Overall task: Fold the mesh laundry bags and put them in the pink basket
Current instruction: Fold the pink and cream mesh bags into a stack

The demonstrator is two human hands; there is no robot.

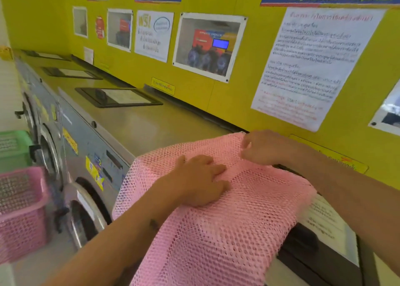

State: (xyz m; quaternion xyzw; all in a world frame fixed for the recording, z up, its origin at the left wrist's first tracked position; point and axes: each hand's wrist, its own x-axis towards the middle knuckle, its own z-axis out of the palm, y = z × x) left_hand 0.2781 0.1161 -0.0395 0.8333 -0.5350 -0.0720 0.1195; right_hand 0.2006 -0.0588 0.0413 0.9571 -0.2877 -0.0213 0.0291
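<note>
A pink mesh laundry bag (218, 225) lies spread over the top of a washing machine, its near part hanging over the front edge. My left hand (201, 179) rests flat on the middle of the bag, fingers together and pointing right. My right hand (262, 147) is curled at the bag's far edge near the wall and pinches the mesh there. The pink basket (19, 212) stands on the floor at the far left, below the machines' fronts.
A green basket (13, 149) stands behind the pink one. A row of steel washing machines (91, 143) runs leftward, with black lids (116, 97) on top. A black panel with a paper label (320, 242) lies under the bag's right side. The yellow wall (205, 95) holds posters.
</note>
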